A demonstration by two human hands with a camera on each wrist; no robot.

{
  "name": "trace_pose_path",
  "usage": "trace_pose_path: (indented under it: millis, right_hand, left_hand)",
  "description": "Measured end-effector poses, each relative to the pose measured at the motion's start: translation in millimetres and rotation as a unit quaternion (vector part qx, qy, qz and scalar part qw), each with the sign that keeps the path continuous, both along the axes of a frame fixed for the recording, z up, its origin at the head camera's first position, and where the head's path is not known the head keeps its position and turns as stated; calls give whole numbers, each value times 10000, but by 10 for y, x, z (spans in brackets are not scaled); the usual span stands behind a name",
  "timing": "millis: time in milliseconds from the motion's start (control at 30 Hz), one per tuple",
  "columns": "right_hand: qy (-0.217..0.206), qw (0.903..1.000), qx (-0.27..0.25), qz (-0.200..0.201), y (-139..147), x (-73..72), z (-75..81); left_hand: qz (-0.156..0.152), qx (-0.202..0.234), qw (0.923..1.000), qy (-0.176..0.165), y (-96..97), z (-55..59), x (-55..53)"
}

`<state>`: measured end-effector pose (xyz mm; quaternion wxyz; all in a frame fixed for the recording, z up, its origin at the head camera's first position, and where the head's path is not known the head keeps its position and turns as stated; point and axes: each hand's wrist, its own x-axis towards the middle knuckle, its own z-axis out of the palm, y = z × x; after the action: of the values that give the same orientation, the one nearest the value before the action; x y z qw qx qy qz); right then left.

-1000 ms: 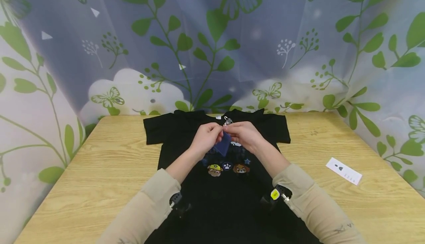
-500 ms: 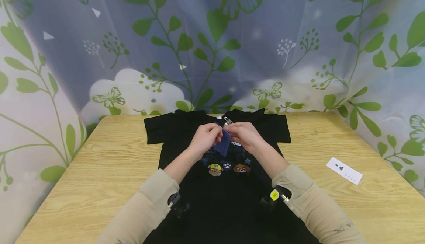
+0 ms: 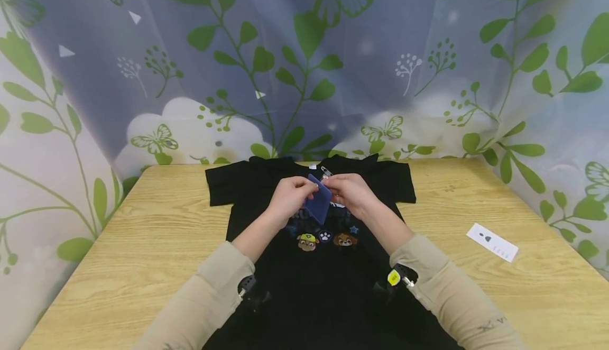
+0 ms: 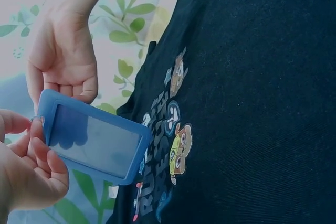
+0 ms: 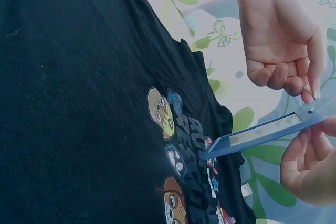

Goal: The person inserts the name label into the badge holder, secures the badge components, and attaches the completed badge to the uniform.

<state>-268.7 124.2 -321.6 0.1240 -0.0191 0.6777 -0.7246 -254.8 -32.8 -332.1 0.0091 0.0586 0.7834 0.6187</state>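
Note:
A blue badge holder [image 3: 320, 202] with a clear window [image 4: 94, 137] hangs tilted between both hands, above a black T-shirt [image 3: 314, 292] with cartoon dogs printed on its chest. The left hand [image 3: 289, 197] pinches a small shiny clip [image 5: 314, 94] at the holder's top edge. The right hand [image 3: 351, 194] pinches the holder's top end between thumb and fingers, as the right wrist view shows. A metal badge clip [image 3: 325, 171] sticks out above the right fingertips. How it joins the holder is hidden by the fingers.
The T-shirt lies spread on a wooden table [image 3: 157, 233], its collar toward the far edge. A white paper card [image 3: 492, 242] lies to the right. A leaf-patterned curtain [image 3: 190, 75] surrounds the table at the back and sides.
The left hand has moved slightly left, and more of the blue holder shows between the hands. The right hand has hardly moved.

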Motion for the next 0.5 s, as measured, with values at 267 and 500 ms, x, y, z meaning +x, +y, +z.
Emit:
trace_pose_path:
  millis: [267, 500]
  right_hand:
    - [44, 9992, 396, 47, 9, -20, 6]
    - [109, 9959, 881, 163, 28, 17, 13]
  left_hand:
    - [-12, -19, 10000, -17, -10, 4, -12]
    - [-72, 0, 10000, 0, -2, -1, 8]
